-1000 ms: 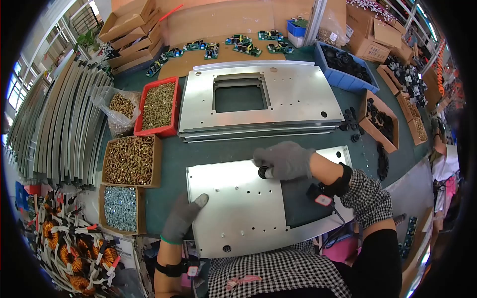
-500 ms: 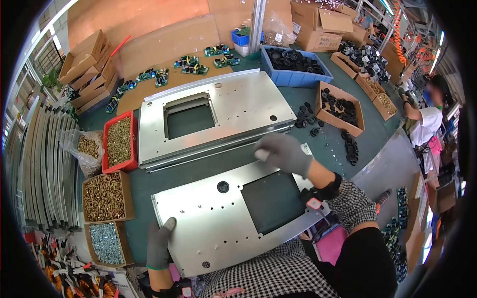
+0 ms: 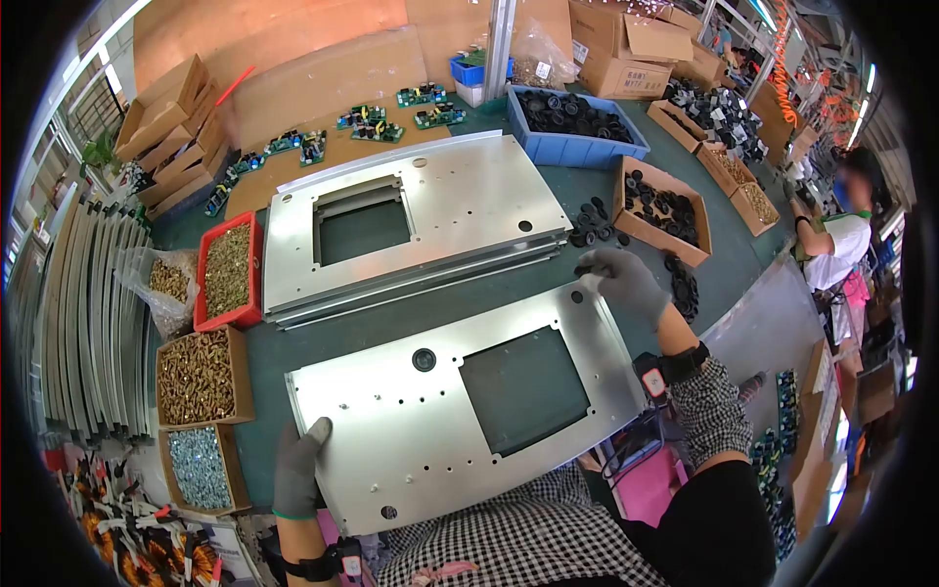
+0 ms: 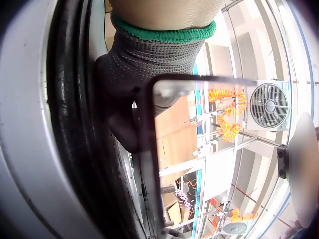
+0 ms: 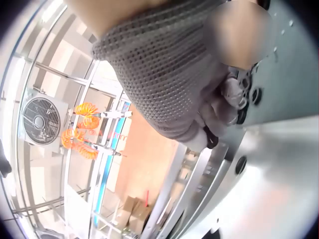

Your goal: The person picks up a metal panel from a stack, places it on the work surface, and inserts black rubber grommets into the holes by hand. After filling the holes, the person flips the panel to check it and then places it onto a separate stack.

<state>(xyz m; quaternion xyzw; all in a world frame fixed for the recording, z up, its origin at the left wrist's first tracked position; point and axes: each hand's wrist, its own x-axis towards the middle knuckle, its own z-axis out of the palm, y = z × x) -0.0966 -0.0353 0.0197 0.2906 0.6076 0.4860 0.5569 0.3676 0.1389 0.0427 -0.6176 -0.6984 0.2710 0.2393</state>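
A silver sheet-metal panel (image 3: 391,440) with a square cutout lies in front of the person, its near edge by the checked apron. The gloved left hand (image 3: 299,472) grips its left edge, thumb on top and the other fingers hidden beneath. A black ring-shaped grommet (image 3: 424,360) sits in a hole at the panel's upper left. Over the upper right corner, close to an open round hole (image 3: 577,296), is the gloved right hand (image 3: 631,284). Its curled fingers pinch a small black grommet (image 5: 212,140), mostly hidden by the glove.
Behind lies a stack of similar panels (image 3: 450,205). Loose black grommets (image 3: 593,225) lie beside a cardboard box (image 3: 685,252) and a blue bin (image 3: 587,151) of black parts. At left stand a red tray (image 3: 256,284) and boxes of brass (image 3: 243,377) and silver fasteners (image 3: 235,479).
The right hand has left the upper-left grommet and moved right to the panel's far right corner. The left hand keeps its hold on the left edge. The head view has swung to the right.
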